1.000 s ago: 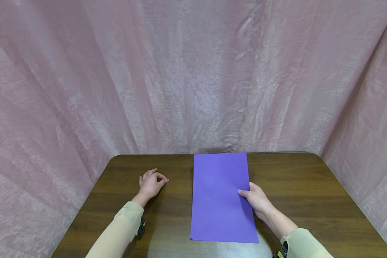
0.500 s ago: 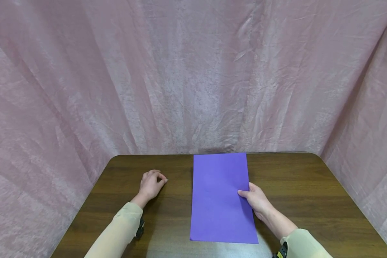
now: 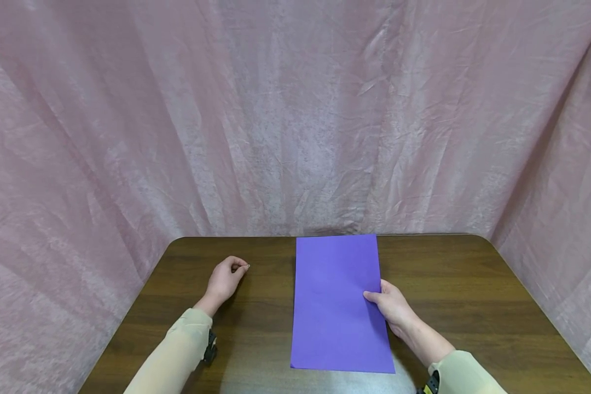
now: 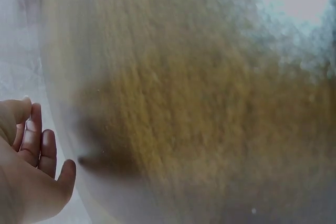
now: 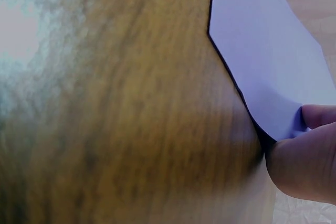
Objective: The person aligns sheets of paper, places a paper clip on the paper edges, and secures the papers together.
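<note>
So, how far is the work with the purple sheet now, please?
Looks done: the right hand grips the purple sheet by its right edge, thumb on top. In hand: the left hand pinches a small thing, too tiny to identify. Remaining: that small thing is apart from the sheet, so bringing them together may be left, though this is only a guess.
</note>
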{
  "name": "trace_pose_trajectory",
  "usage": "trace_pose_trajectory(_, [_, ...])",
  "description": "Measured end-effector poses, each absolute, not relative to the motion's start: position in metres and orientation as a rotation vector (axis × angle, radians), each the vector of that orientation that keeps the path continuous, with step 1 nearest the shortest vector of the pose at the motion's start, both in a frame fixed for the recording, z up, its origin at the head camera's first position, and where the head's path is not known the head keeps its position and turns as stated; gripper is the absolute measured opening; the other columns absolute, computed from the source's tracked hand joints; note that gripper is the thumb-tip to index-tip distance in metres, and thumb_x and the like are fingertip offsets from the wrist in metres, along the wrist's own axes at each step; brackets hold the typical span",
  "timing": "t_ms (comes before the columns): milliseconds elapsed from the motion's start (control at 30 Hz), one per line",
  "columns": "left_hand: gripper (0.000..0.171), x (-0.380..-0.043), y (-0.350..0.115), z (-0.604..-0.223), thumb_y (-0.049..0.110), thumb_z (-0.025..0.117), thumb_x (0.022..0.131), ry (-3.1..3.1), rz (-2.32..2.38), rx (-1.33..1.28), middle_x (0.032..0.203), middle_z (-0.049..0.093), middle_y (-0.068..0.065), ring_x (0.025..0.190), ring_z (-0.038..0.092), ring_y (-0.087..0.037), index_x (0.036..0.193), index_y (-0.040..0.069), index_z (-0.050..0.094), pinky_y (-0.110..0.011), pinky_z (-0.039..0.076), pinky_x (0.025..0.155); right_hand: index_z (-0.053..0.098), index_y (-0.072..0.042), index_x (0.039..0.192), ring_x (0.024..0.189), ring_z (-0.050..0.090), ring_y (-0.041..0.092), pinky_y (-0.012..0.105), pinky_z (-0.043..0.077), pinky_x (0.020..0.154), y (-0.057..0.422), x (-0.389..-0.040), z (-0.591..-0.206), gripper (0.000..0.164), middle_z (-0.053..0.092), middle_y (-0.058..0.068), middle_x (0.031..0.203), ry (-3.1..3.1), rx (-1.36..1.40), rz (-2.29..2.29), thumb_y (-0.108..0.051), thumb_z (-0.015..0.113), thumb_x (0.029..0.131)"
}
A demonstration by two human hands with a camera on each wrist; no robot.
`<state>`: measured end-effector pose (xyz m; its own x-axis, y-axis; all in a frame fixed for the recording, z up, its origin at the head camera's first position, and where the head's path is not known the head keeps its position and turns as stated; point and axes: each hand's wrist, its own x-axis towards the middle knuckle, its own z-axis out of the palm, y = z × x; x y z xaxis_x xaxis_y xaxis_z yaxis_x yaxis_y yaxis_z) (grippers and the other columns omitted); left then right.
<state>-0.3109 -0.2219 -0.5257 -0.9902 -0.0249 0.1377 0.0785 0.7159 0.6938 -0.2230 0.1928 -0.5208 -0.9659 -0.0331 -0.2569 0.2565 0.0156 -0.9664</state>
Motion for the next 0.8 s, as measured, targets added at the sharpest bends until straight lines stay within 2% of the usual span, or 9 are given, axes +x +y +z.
trace_pose_trajectory(500, [0.023, -0.3107, -0.2205, -0.5221, 0.013, 0.064, 0.102, -2.695, -1.38, -0.02, 0.12, 0.071, -0.014, 0.112, 0.064, -0.029, 0.119, 0.002, 0.074, -0.045, 0.051, 0.094, 0.048, 0.01, 0.134, 0.084, 0.071, 0.024, 0.038, 0.058, 0.07, 0.1931, -0.2232, -0.5222, 0.036, 0.073, 0.013, 0.101, 2.068, 0.227, -2.067, 0.0, 0.054, 0.1])
trace_pose_trajectory(800, [0.025, -0.3079, -0.2159, -0.516, 0.01, 0.064, 0.102, -2.625, -1.54, 0.037, 0.12, 0.07, -0.014, 0.109, 0.063, -0.028, 0.123, -0.002, 0.071, -0.034, 0.05, 0.088, 0.048, 0.01, 0.134, 0.083, 0.071, 0.024, 0.038, 0.058, 0.069, 0.1934, -0.2243, -0.5225, 0.035, 0.073, 0.012, 0.099, 2.066, 0.222, -2.07, 0.0, 0.053, 0.1])
